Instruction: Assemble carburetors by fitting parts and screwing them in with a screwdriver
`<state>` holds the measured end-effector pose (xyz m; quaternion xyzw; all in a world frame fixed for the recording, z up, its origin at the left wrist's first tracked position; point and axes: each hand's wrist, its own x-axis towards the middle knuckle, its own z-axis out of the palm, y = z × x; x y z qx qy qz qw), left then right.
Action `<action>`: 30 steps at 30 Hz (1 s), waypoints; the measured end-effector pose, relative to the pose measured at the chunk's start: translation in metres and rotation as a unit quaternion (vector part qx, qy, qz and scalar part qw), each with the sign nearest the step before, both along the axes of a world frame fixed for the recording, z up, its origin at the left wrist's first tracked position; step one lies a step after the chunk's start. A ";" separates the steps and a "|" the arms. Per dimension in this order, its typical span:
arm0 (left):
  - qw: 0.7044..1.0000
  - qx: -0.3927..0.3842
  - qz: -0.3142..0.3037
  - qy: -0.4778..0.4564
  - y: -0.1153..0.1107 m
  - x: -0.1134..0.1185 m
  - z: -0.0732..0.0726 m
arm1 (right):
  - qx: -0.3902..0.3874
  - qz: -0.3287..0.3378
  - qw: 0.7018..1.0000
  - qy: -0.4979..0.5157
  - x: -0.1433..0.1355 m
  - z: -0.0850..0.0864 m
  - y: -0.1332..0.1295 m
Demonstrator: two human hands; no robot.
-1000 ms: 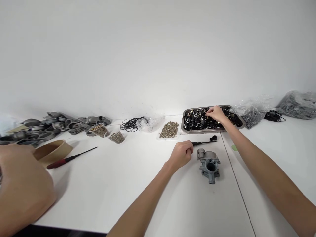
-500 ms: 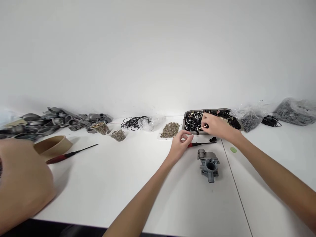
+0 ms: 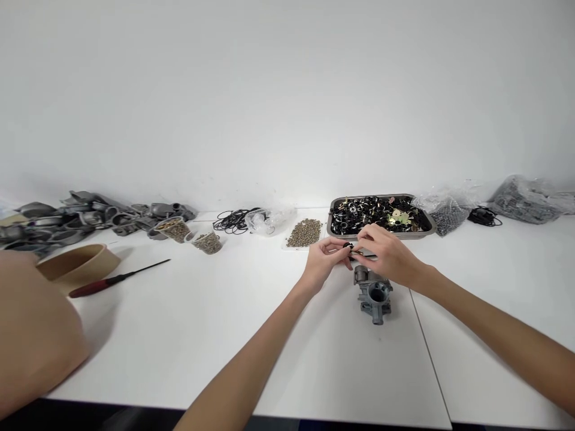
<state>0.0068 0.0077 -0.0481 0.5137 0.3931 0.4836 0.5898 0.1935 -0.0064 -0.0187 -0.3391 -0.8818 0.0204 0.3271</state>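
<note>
My left hand (image 3: pixel 324 263) pinches a small black part (image 3: pixel 348 246) between thumb and fingers, in front of the metal tray (image 3: pixel 381 236). Close against it on the right, my right hand (image 3: pixel 385 254) holds a small brass-coloured piece (image 3: pixel 358 252) at its fingertips, touching or nearly touching the black part. Just below the hands, a grey metal carburetor body (image 3: pixel 376 297) rests on the white table, its round bore facing up. The screwdriver behind the hands is mostly hidden, with only its dark shaft showing.
Brass pieces (image 3: pixel 304 233) lie left of the tray, near clear bags (image 3: pixel 269 220) and black rings (image 3: pixel 233 221). Further left are two cups (image 3: pixel 207 242), a red-handled screwdriver (image 3: pixel 96 287), a tan ring (image 3: pixel 105 261) and grey castings (image 3: pixel 85 218). Filled bags (image 3: pixel 523 200) stand at right.
My right hand has come out of the tray toward my left hand, carrying the brass-coloured piece. My left hand now pinches a black part. The view has shifted slightly.
</note>
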 end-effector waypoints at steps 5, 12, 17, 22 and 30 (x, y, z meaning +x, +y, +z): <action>0.999 -0.005 0.036 -0.001 0.005 -0.005 -0.001 | -0.326 -0.012 0.928 0.180 0.006 -0.007 -0.006; 0.999 -0.025 0.035 -0.023 0.006 -0.007 0.000 | -0.545 0.103 0.808 0.200 0.006 -0.032 -0.006; 0.997 -0.044 0.031 -0.048 0.005 -0.003 -0.002 | -0.506 0.047 0.784 0.356 0.002 -0.048 -0.011; 0.997 -0.043 0.031 -0.052 0.005 -0.002 -0.006 | -0.471 -0.044 0.749 0.464 -0.002 -0.057 -0.010; 0.997 -0.046 0.049 -0.037 0.007 -0.003 -0.005 | -0.467 -0.050 0.751 0.465 -0.003 -0.055 -0.010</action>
